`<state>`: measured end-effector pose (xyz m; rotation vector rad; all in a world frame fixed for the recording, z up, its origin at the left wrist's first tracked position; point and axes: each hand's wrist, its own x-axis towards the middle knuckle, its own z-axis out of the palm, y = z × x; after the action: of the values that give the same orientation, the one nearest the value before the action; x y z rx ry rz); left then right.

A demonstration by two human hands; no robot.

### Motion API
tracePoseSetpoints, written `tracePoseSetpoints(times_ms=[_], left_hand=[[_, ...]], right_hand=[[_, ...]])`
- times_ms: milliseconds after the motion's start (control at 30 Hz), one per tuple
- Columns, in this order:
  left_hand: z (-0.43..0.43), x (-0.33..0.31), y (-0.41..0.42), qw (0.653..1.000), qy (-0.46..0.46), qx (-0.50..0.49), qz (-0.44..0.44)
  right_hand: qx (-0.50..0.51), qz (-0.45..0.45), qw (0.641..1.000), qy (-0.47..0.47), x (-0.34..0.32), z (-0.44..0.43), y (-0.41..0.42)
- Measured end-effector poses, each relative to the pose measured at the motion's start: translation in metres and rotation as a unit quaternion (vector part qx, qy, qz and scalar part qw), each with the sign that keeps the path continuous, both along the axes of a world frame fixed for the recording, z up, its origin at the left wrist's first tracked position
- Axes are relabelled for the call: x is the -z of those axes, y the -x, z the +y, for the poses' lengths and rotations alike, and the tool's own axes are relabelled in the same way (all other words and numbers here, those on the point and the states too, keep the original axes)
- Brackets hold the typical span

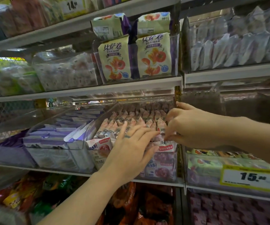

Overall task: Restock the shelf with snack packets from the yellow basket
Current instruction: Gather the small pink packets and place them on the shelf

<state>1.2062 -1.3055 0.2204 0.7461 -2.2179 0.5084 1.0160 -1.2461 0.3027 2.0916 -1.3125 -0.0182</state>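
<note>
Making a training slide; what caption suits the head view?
Left hand presses pink snack packets in a clear bin while right hand pinches one.

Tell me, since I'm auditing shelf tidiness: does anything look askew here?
Yes. In the clear bin, the pink packets stand in upright rows, but the front-left packet and front-right packet lie flat and crooked, beside the left hand and below the right hand.

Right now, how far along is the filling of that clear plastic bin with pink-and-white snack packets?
Nearly full: the clear plastic bin holds tight rows of upright pink-and-white snack packets. In hand: the left hand presses flat on the front rows while the right hand pinches one front-right packet. Left: unclear, since the yellow basket is out of view.
</note>
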Motion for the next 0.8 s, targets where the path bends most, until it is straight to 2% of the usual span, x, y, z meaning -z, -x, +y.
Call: tracePoseSetpoints(times_ms=[67,200,267,400,500,567,633,700,733,800], left_hand=[[0.0,0.001,-0.001,1.0,0.007,-0.012,-0.018],[0.0,0.001,-0.004,0.999,0.026,-0.024,-0.034],[0.0,0.0,-0.004,0.998,0.032,-0.038,-0.034],[0.0,-0.006,-0.003,0.996,0.031,-0.073,-0.045],[0.004,-0.007,-0.005,0.994,0.048,-0.083,-0.052],[0.007,-0.002,-0.014,0.996,0.049,-0.068,-0.012],[0.005,0.006,-0.034,0.994,0.041,-0.064,0.075],[-0.001,0.011,-0.061,0.983,0.022,-0.088,0.162],[-0.004,0.013,-0.075,0.977,0.005,-0.109,0.181],[-0.011,0.013,-0.093,0.976,-0.037,-0.148,0.156]], right_hand=[[0.01,0.03,0.999,-0.007,-0.004,0.004,-0.001],[-0.041,-0.008,0.998,0.054,0.007,0.012,0.005],[-0.053,0.008,0.996,0.071,0.019,0.013,0.008],[-0.108,0.046,0.975,0.189,0.029,0.012,0.01],[-0.108,0.08,0.972,0.193,0.043,0.011,0.004],[-0.085,0.069,0.978,0.176,0.047,0.011,0.002],[-0.046,-0.012,0.989,0.141,0.038,0.014,-0.002],[-0.055,-0.078,0.984,0.152,0.03,0.016,-0.007],[-0.073,-0.094,0.983,0.14,0.029,0.016,-0.012],[-0.1,-0.082,0.986,0.104,0.036,0.012,-0.024]])
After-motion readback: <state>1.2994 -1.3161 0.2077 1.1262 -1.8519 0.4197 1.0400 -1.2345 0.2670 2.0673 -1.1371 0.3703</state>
